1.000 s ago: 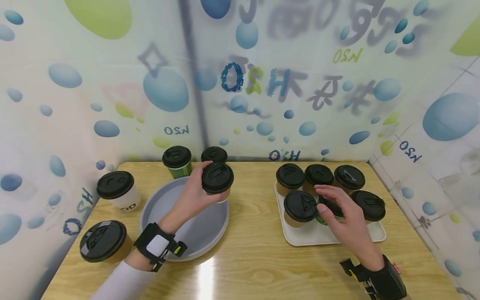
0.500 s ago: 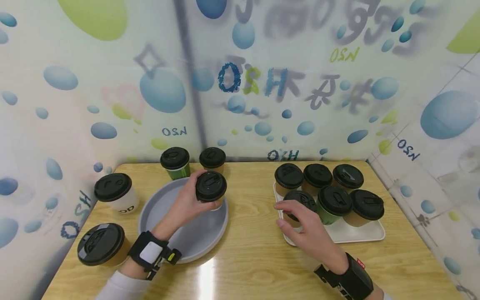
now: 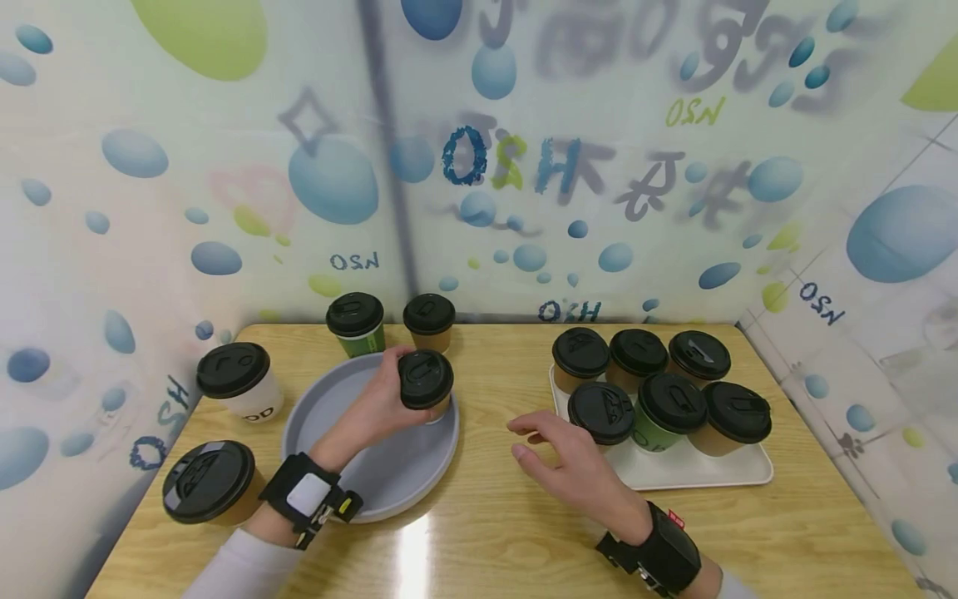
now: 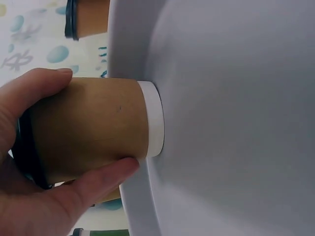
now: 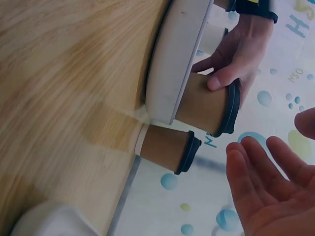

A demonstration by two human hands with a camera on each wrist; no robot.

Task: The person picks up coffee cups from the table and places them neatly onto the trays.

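My left hand (image 3: 374,409) grips a brown paper cup (image 4: 93,125) with a black lid, thumb on one side and fingers on the other. The cup is upright at the back right of the round grey plate (image 3: 400,474), inside its rim. In the left wrist view its white base appears to meet the plate's surface. My right hand (image 3: 580,474) hovers over the table just left of the white tray (image 3: 696,476), fingers loosely bent and holding nothing. On that tray stand several lidded cups, among them a green cup (image 3: 662,424) at the front.
Behind the plate stand a green cup (image 3: 362,337) and a small brown cup (image 3: 430,324). To its left are a white cup (image 3: 250,399) and a large brown cup (image 3: 213,482). A patterned curtain (image 3: 479,166) rises behind the wooden table (image 3: 501,532).
My right hand has moved left, away from the green cup on the tray. My left hand has lowered the brown cup slightly onto the plate's right side.
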